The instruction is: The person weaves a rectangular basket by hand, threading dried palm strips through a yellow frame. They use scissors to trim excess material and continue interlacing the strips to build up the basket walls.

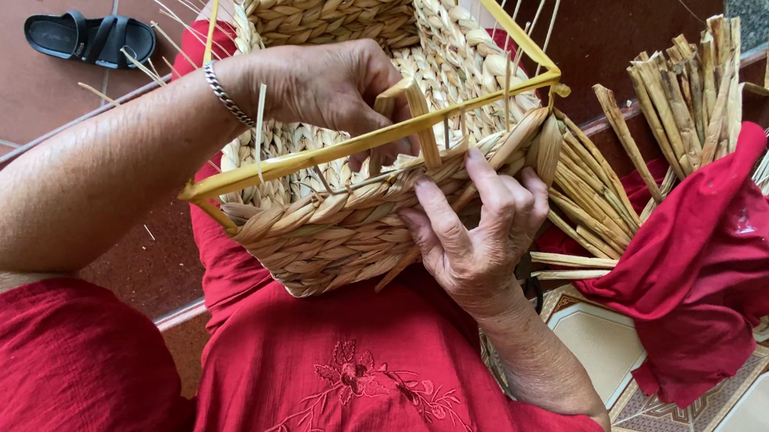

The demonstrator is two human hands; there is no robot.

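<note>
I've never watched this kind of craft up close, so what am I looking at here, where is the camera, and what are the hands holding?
The single picture comes from a camera worn on the person's head, looking down at their own lap and hands. No machine is involved. The left hand reaches inside a half-woven basket of pale braided straw built on a yellow frame, gripping a straw strand at the rim. The right hand presses the outer wall near the corner. Beside it lies a bundle of dried reeds partly wrapped in a red cloth on a patterned tile floor. A black sandal sits farther off.
</note>
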